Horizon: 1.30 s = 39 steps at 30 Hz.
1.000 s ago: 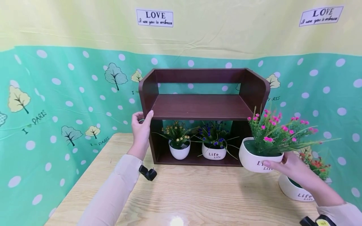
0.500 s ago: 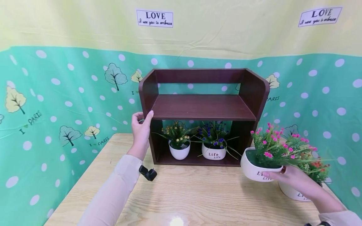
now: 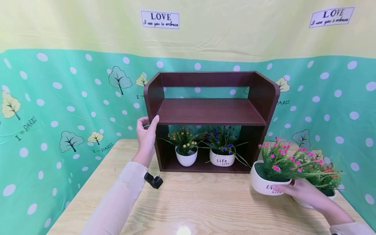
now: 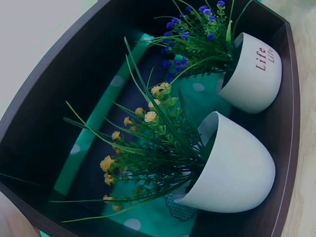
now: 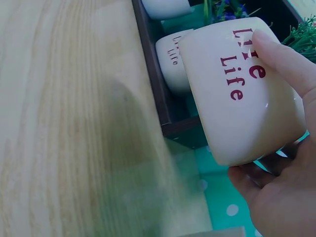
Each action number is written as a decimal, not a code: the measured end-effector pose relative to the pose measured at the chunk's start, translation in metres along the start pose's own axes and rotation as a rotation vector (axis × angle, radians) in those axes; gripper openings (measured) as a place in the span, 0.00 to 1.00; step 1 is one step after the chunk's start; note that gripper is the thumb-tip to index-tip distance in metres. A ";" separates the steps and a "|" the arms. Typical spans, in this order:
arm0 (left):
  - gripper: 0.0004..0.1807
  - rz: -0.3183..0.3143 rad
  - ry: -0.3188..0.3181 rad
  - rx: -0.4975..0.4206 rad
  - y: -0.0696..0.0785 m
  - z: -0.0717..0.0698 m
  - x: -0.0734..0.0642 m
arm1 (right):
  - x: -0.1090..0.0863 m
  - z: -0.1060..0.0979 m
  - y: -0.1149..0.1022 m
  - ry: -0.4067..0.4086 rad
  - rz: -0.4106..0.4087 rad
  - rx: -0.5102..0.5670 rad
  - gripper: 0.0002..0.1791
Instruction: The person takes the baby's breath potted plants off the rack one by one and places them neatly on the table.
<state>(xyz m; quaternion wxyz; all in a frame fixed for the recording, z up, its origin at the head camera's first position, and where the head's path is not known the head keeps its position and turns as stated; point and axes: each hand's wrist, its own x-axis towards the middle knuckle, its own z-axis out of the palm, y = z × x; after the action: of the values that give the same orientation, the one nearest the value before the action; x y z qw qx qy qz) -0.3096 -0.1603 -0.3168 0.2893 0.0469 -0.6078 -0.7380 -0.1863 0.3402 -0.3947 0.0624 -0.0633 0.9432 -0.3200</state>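
In the head view my right hand [image 3: 306, 192] grips a white oval flowerpot [image 3: 264, 185] with pink flowers, thumb across its "Life" lettering. The right wrist view shows this held flowerpot [image 5: 237, 118] close up, some fingertips under its base. My left hand [image 3: 147, 135] holds the left side panel of a dark brown two-tier shelf [image 3: 210, 111], thumb on the front edge. On the lower tier stand a white flowerpot [image 3: 186, 159] with yellow flowers and a white "Life" flowerpot [image 3: 222, 160] with blue flowers. The left wrist view shows both, including the yellow-flowered pot [image 4: 232, 168].
Behind my right hand, a pot with red-orange flowers [image 3: 327, 192] stands on the wooden table [image 3: 188, 199], partly hidden. A green and yellow printed curtain [image 3: 70, 98] hangs behind and at both sides. Black camera mounts sit on my wrists.
My right hand has lowered the pink-flowered pot toward the table, beside the shelf's right end. My left hand has stayed on the shelf's side panel.
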 end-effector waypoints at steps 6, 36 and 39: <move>0.21 -0.003 -0.008 0.004 0.000 -0.001 0.000 | 0.002 0.006 0.006 -0.038 0.026 0.021 0.48; 0.21 0.005 -0.005 -0.003 -0.002 -0.001 0.000 | 0.006 0.026 0.027 -0.115 0.132 0.132 0.24; 0.21 0.008 -0.007 -0.005 -0.002 -0.001 0.001 | 0.006 0.025 0.030 -0.110 0.125 0.129 0.31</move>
<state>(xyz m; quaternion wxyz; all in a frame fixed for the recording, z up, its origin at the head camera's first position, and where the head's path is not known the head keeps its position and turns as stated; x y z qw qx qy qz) -0.3106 -0.1612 -0.3191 0.2902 0.0413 -0.6070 -0.7387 -0.1909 0.3476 -0.4328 0.1381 -0.0176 0.9178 -0.3718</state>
